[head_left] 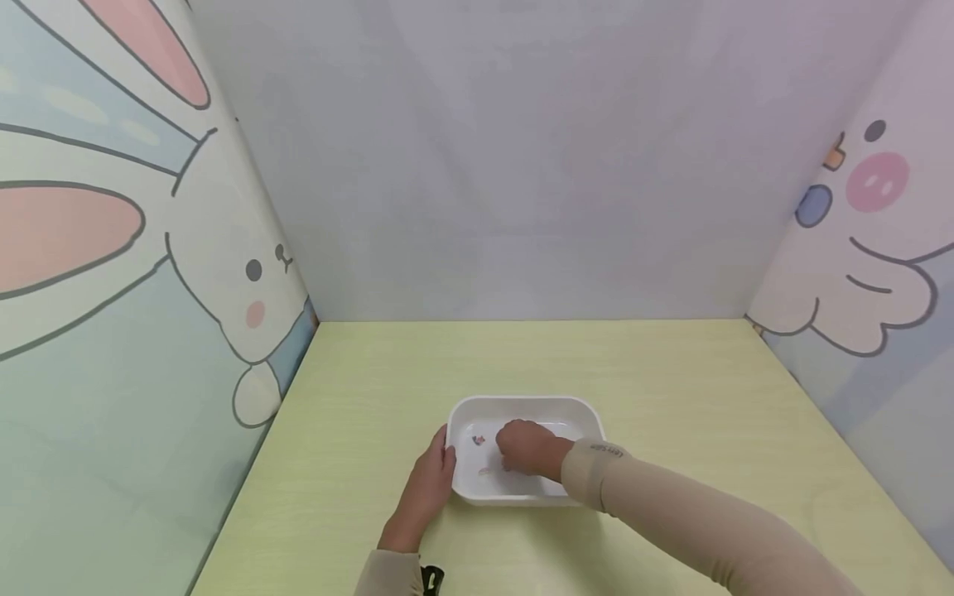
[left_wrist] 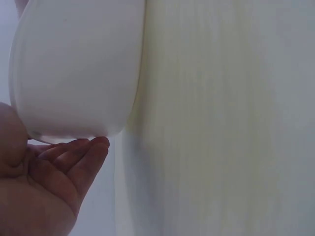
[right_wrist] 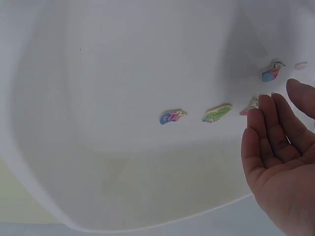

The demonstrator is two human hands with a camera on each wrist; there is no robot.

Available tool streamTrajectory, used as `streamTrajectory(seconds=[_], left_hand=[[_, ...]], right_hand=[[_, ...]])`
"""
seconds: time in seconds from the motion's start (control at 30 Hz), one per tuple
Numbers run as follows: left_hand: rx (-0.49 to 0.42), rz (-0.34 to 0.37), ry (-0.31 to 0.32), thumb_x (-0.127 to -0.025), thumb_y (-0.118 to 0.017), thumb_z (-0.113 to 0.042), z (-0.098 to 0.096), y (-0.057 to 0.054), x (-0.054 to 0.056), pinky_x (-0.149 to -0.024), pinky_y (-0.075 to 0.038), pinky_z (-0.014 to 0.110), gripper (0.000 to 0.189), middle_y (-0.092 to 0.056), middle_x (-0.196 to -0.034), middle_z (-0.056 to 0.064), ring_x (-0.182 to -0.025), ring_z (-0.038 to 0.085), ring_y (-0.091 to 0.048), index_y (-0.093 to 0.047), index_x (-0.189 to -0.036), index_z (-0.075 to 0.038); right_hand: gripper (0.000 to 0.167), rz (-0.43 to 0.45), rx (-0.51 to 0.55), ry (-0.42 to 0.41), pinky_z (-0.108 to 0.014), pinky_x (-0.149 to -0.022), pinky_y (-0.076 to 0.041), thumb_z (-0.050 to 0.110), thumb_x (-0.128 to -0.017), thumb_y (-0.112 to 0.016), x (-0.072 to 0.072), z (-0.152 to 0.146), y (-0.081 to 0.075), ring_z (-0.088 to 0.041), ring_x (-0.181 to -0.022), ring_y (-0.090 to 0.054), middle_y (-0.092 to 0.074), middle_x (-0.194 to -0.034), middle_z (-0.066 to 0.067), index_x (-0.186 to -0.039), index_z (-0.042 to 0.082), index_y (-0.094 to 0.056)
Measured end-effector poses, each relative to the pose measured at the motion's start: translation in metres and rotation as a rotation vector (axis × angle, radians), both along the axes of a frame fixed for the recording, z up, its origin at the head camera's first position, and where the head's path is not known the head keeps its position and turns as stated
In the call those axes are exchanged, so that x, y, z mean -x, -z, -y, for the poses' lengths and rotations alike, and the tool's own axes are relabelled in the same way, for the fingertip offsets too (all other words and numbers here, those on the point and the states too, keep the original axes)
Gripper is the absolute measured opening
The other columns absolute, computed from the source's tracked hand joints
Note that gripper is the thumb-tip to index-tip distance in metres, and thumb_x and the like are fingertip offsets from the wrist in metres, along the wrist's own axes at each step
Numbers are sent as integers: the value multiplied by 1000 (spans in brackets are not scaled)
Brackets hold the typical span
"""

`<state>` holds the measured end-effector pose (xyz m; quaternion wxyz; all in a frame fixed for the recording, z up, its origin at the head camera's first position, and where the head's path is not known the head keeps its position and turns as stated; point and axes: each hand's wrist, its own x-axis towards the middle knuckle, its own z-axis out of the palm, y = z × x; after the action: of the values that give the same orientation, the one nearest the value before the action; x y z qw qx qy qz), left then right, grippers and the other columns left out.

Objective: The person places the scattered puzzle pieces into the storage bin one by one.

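Note:
A white rectangular basin point(head_left: 522, 500) with rounded corners sits on the table. At its left end my left hand point(head_left: 430, 480) grips it, thumb at the rim and fingers point(left_wrist: 93, 157) against the outer wall. My right hand point(head_left: 525, 447) reaches down inside. In the right wrist view its fingers point(right_wrist: 266, 110) are slightly bent, thumb apart, with fingertips right at a small pink printed piece point(right_wrist: 249, 107). Along the basin's floor lie other small flat pieces: a blue and pink one point(right_wrist: 172, 116), a green one point(right_wrist: 216, 113), a blue and red one point(right_wrist: 272, 72) and a pale one point(right_wrist: 301, 65).
The pale yellow tabletop point(head_left: 373, 364) extends around the basin. A plain grey wall point(head_left: 522, 165) stands behind it. Side panels carry a rabbit drawing point(head_left: 224, 273) at left and a white cartoon figure point(head_left: 857, 248) at right.

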<state>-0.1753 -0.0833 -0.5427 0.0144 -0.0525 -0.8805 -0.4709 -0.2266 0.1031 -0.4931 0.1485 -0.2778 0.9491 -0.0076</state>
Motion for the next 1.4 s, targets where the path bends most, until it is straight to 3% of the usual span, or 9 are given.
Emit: streamTrajectory(seconds=[0.23,0.5,0.73,1.07,1.4], left_hand=[[1,-9,10,-104,-43,-11,0,-1,-1,-103,-36,55,46,-49,-139,26,-126,40,-47,-36,-146,5],[-8,17,11,-104,-42,-13,0,-3,0,-106,-35,53,47,-47,-142,23,-129,38,-44,-35,-147,4],[0,11,14,-103,-43,-10,0,-1,0,-105,-35,53,47,-46,-141,25,-129,39,-44,-35,-147,6],[-1,9,17,-104,-42,-10,1,-3,0,-105,-35,54,46,-46,-141,25,-129,40,-44,-34,-146,6],[-3,41,17,-104,-41,-11,-1,-5,-1,-106,-35,53,47,-45,-142,24,-129,38,-44,-32,-148,5]], right_hand=[[21,30,37,37,-28,-62,-46,18,-86,-74,1,-3,-12,-12,-64,-46,-50,-68,4,-72,13,-59],[15,14,124,11,-27,-62,-47,14,-87,-72,-1,-8,-22,-11,-63,-47,-52,-67,5,-75,11,-64],[14,25,219,-6,-26,-61,-47,11,-89,-69,-2,-13,-40,-9,-63,-49,-57,-70,6,-75,11,-67],[11,75,298,84,-29,-62,-49,10,-90,-70,-6,-23,-59,-9,-65,-52,-60,-72,6,-78,10,-70],[5,51,351,144,-30,-68,-52,12,-90,-70,-7,-39,-74,-10,-73,-58,-64,-81,5,-87,8,-71]])
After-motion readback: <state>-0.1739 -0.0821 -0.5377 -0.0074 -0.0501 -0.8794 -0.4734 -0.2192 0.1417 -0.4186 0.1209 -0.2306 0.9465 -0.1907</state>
